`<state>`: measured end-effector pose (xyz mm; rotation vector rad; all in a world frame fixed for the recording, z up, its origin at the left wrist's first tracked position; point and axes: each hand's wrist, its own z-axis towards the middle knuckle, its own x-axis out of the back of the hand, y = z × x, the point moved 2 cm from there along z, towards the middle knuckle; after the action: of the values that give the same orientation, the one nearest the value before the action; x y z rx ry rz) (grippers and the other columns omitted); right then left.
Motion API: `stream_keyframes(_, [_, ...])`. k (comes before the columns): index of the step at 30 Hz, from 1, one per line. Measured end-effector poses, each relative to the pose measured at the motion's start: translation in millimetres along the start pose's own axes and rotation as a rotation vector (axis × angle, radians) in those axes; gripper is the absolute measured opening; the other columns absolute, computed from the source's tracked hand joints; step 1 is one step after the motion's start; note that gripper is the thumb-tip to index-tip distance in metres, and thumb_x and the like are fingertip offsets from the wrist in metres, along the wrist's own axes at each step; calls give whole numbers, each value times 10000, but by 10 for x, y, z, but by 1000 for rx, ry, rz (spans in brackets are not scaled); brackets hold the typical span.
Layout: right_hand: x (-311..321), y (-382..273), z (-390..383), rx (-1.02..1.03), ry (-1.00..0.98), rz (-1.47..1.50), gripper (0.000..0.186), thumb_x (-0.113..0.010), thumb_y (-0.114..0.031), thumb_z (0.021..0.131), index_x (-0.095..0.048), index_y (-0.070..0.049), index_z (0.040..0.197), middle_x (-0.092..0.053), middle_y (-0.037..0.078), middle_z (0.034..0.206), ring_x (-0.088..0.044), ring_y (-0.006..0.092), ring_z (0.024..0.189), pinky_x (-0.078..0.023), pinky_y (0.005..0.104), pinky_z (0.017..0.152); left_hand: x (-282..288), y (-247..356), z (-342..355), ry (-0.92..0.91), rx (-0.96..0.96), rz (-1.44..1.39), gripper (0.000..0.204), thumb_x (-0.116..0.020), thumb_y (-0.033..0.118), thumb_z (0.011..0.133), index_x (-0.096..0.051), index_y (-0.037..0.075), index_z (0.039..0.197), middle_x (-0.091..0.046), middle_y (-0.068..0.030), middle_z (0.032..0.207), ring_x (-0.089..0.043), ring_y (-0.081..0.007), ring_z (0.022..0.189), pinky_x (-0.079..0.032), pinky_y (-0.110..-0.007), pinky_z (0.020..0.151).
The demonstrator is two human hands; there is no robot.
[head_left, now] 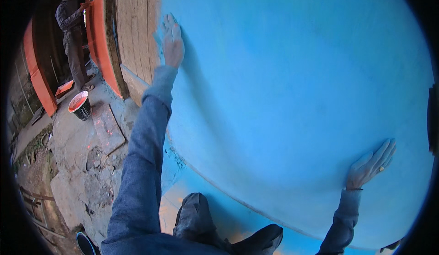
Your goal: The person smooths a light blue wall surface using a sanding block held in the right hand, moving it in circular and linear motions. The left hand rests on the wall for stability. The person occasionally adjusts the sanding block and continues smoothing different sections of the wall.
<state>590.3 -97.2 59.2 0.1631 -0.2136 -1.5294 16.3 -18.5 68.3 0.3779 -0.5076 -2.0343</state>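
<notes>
A broad light-blue wall [292, 81] fills the middle and right of the view. Near its left edge, beside the brown wooden planks [133, 31], my left hand [173, 44] lies flat against it with the arm stretched far out. Low on the right, my right hand [369, 167] also rests on the blue surface, palm toward it, fingers stretched out and a ring on one finger. Both hands look dusty and pale. Neither one holds anything.
Further off at left, another person [71, 29] stands with a hand at an orange post [99, 40]. A dark bucket [81, 108] with an orange-smeared rim stands near a flat board [109, 128] on rough ground. An orange tray [64, 88] lies behind.
</notes>
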Motion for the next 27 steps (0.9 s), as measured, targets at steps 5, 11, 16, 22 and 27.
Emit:
stream_keyframes(5, [-8, -22, 13, -4, -5, -8, 517, -320, -169, 960, -289, -13, 1452, -297, 157, 1502, -241, 341, 1405, -140, 510, 1136, -406, 282, -1218, -5, -249, 253, 553, -272, 326, 1025, -217, 1, 1470, -168, -186, 1543, -70, -423, 1420, -60, -522, 1147])
stream_keyframes(11, [1, 39, -32, -2, -7, -32, 527, -323, -179, 956, -284, -2, 1451, -292, 162, 1504, -232, 341, 1411, -137, 517, 1135, -530, 1190, -620, -104, -239, 152, 550, -293, 325, 1021, -219, 28, 1479, -199, -179, 1536, -118, -441, 1408, -69, -552, 1136])
stream_keyframes(16, [-18, 72, -55, -16, -7, -27, 528, -331, -177, 948, -294, 5, 1443, -296, 181, 1498, -226, 351, 1412, -127, 530, 1137, -664, 1279, -892, -99, -375, 200, 569, -383, 274, 995, -218, 32, 1483, -201, -167, 1540, -129, -427, 1412, -84, -565, 1130])
stream_keyframes(22, [-62, 54, -42, -49, -42, 6, 548, -399, -153, 914, -311, 12, 1430, -293, 187, 1498, -225, 356, 1412, -124, 545, 1137, -798, 1835, -887, -124, -434, 180, 569, -412, 243, 978, -239, 29, 1475, -238, -162, 1528, -168, -425, 1403, -84, -590, 1119])
stream_keyframes(27, [-21, 105, -59, -75, -78, -7, 584, -463, -149, 874, -330, 14, 1418, -288, 183, 1501, -220, 363, 1412, -133, 567, 1130, -1165, 2922, 65, -7, -594, 149, 562, -428, 265, 972, -275, 32, 1460, -269, -138, 1518, -200, -409, 1396, -112, -591, 1118])
